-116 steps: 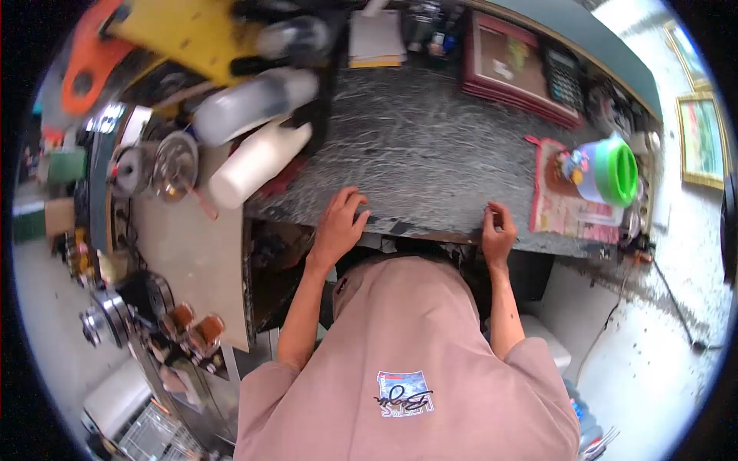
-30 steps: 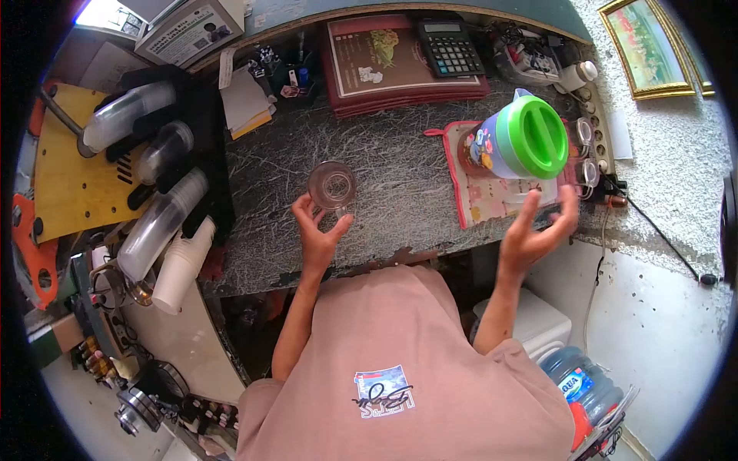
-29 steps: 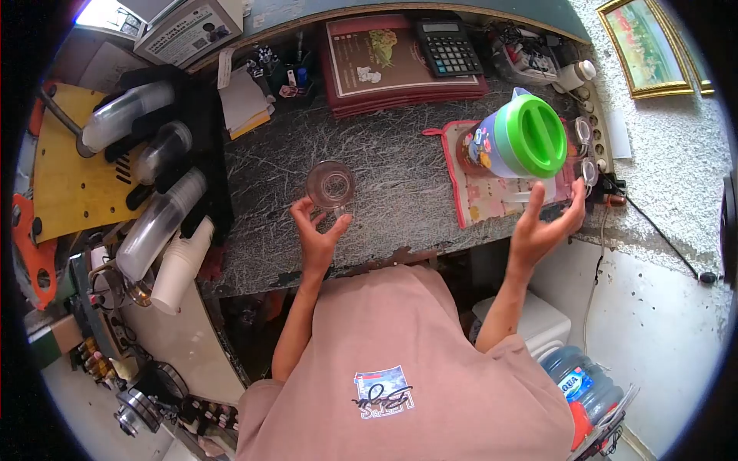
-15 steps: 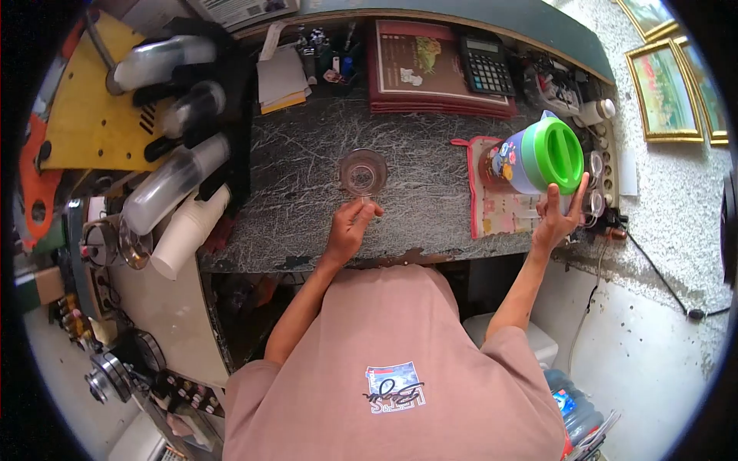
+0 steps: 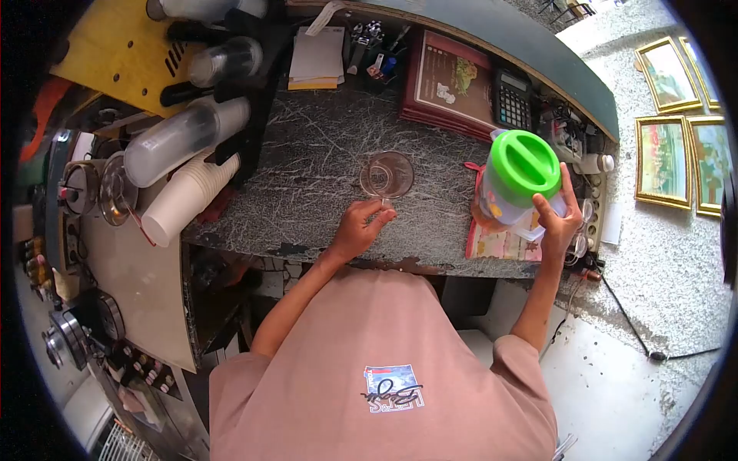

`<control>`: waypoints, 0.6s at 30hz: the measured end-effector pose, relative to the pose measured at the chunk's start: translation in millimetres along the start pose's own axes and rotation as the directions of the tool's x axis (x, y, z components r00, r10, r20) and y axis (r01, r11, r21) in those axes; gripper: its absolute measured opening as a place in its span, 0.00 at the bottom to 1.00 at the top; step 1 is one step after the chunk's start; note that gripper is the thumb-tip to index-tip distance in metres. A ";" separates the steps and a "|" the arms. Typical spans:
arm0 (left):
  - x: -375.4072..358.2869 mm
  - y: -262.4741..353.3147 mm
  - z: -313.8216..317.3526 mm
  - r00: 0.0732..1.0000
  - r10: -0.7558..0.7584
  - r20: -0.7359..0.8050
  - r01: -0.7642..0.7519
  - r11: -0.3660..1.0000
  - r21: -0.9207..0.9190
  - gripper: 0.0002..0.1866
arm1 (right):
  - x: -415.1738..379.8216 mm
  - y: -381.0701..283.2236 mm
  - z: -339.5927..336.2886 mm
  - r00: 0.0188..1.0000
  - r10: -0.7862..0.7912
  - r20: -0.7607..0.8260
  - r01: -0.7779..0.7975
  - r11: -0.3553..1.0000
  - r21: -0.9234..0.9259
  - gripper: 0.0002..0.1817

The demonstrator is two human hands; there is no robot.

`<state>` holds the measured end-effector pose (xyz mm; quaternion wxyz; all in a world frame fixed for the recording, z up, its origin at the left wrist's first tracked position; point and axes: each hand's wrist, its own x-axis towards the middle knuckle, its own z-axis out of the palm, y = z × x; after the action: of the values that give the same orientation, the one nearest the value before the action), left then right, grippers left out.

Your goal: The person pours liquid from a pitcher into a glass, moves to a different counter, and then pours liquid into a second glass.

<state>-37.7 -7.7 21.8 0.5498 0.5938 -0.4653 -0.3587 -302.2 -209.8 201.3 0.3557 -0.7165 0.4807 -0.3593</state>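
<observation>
A clear glass mug [image 5: 393, 178] stands on the dark scratched counter. My left hand [image 5: 360, 229] pinches its handle, fingers closed. To the right is a translucent pitcher [image 5: 496, 201] with a bright green lid [image 5: 525, 163], a flower print on its side and brownish liquid low in it. My right hand [image 5: 559, 220] grips the pitcher at its handle side, thumb and a finger up against the lid's edge. Beneath and beside the pitcher lies a patterned cloth mat [image 5: 492, 244] with pink edging; the pitcher overlaps much of it in this view.
Maroon menu folders [image 5: 453, 81] and a calculator [image 5: 513, 100] lie at the back. Paper sheets [image 5: 317, 58] are left of them. Stacked paper cups [image 5: 188, 200] and plastic cups [image 5: 184, 138] jut out at the left. Small glasses [image 5: 578, 246] line the right edge.
The view has turned a little. The pitcher has shifted left over the mat, toward the mug, and my right hand moved with it, its fingers closer in. My left hand stays on the mug handle.
</observation>
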 end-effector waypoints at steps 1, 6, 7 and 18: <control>0.0 0.2 -0.5 1.000 -0.001 0.006 0.001 1.000 0.000 0.12 | 0.2 -7.6 3.7 1.000 0.002 0.006 -0.002 1.000 -0.002 0.44; 1.5 -1.2 -2.3 0.999 0.033 0.018 -0.034 0.998 0.047 0.11 | -5.2 -45.4 19.8 0.924 -0.055 0.379 0.052 0.998 0.017 0.49; 0.8 -2.9 -1.6 0.999 0.038 0.019 -0.039 0.997 0.071 0.11 | -6.7 -50.6 23.8 0.905 -0.065 0.420 0.057 0.998 0.031 0.50; -0.6 -6.6 -1.9 0.999 0.043 0.008 -0.043 0.997 0.066 0.10 | 0.4 -89.1 56.1 0.752 0.024 0.659 0.054 0.994 -0.098 0.51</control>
<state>-35.0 -6.8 15.6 0.5360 0.6002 -0.4914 -0.3332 -215.4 -175.5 250.2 0.4590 -0.8195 0.3379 -0.0595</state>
